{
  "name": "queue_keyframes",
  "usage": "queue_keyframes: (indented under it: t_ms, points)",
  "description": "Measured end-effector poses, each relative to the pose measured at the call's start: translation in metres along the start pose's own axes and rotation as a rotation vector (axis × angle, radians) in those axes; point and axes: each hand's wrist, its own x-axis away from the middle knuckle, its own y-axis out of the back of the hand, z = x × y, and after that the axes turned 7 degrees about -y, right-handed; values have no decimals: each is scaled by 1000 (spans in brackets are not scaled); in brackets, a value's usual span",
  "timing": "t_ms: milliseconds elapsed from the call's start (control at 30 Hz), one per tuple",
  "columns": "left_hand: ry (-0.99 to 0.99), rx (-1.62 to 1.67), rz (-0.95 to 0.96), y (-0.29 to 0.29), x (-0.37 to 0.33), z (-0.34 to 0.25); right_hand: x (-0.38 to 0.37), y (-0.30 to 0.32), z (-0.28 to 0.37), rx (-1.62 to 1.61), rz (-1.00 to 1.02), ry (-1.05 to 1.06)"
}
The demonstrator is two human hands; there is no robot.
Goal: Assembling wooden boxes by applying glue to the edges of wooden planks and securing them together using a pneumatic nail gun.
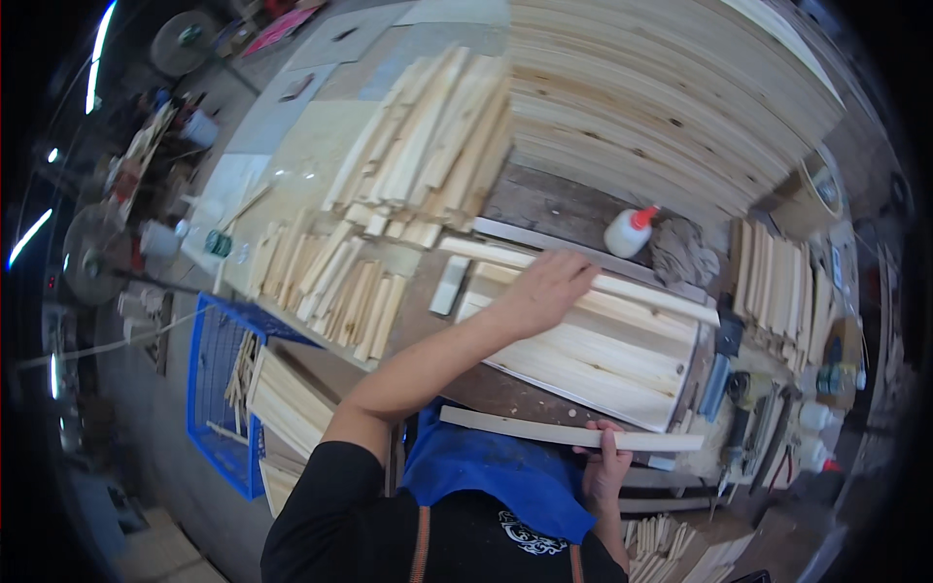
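A flat panel of pale wooden boards [593, 367] lies on the workbench in front of me. Along its far side runs a long wooden strip [666, 304], and my left hand [554, 287] reaches across the panel with its fingers curled over that strip. Closer to my body, my right hand [607, 455] grips a second, slightly bowed wooden strip [515, 424] near its right end. This one is held level in front of my blue apron [476, 471], apart from the panel. A small block, white and grey [448, 285], sits left of the panel.
Stacked wooden strips [428, 136] cover the bench at the left, with another bundle [773, 282] at the right. Beyond the panel are a white bottle with a red cap [630, 233], a grey rag [684, 251] and a large plank stack [661, 97]. A blue crate [194, 379] stands lower left.
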Motion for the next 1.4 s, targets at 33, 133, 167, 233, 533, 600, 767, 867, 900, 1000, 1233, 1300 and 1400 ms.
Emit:
queue_keyframes:
  t_ms: [33, 133, 167, 233, 533, 600, 767, 867, 900, 1000, 1233, 1300, 1400]
  points:
    - [5, 36, 38, 4, -2, 0, 2, -1, 0, -10, -16, 0]
    - [5, 35, 62, 11, 5, 8, -1, -2, -4, 35, 36, -45]
    - [100, 60, 136, 14, 1, 6, -1, -5, -5, 26, 14, -55]
    - [192, 40, 240, 38, -7, -4, 0, -11, -5, -13, -49, -40]
    - [56, 62, 367, 7, -8, 16, 1, -9, -12, -51, 60, -27]
    - [76, 103, 369, 3, -9, 20, 2, -8, -14, -33, 75, -42]
    - [-29, 54, 256, -10, -14, 28, 2, -11, -13, -42, 86, -38]
    - [-4, 64, 271, -22, -16, 29, 1, -13, -11, -19, 81, -48]
    - [12, 69, 275, -25, -17, 29, 1, -14, -11, -24, 82, -46]
    - [28, 86, 274, -34, -12, 32, 1, -15, -11, -23, 80, -38]
    - [28, 90, 260, -43, -14, 35, 1, -15, -13, -25, 83, -44]
    - [31, 83, 250, -45, -14, 35, 0, -15, -14, -26, 85, -44]
    - [26, 77, 219, -47, -15, 34, 0, -15, -15, -22, 94, -41]
